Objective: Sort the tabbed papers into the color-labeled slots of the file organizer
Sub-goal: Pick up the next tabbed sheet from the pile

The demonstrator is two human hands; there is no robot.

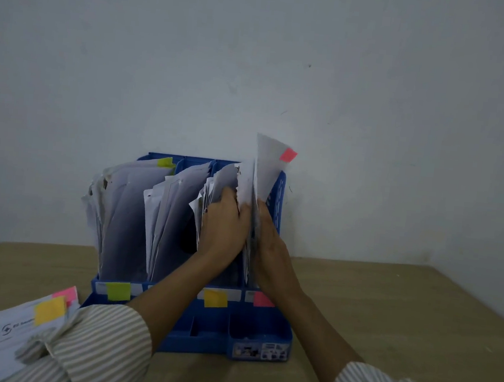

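Both hands (243,220) hold pink-tabbed paper (265,167)

One head-worn camera is looking forward and slightly down.

It is facing a pale wall (288,55), which is filling the upper half of the frame, while the table (387,311) is filling the lower part. The blue organizer (264,340) is sitting near centre, close to the lens, against the wall. Both striped sleeves are entering from the bottom corners, and the wide angle is bending the table edges. No second view is sharing the scene.
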